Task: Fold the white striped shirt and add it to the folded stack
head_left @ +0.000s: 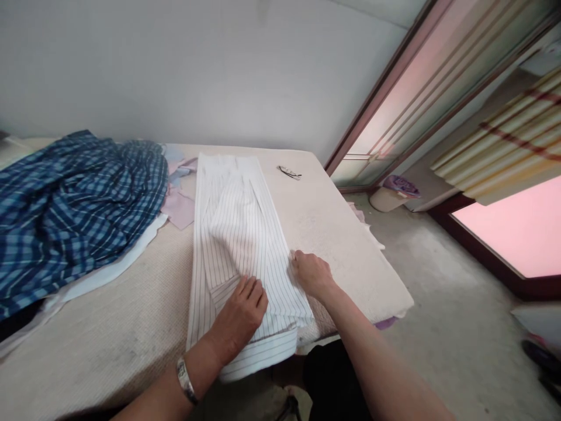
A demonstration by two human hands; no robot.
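Striped cloth pressed flat on table

Blue checked cloth [65, 210] is heaped at the table's [131, 327] left; pink scraps [179, 207] lie beside it; the striped cloth [236, 234] is laid lengthwise mid-table; left hand [240, 318] is pressed flat on it, fingers spread, nothing gripped; right hand [312, 273] is set at its right edge, fingers curled, grip cannot be told; scissors [289, 172] lie beyond.

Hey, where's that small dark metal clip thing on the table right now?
In the head view the small dark clip lies on the far right part of the table, just right of the striped white garment, well beyond the right hand.
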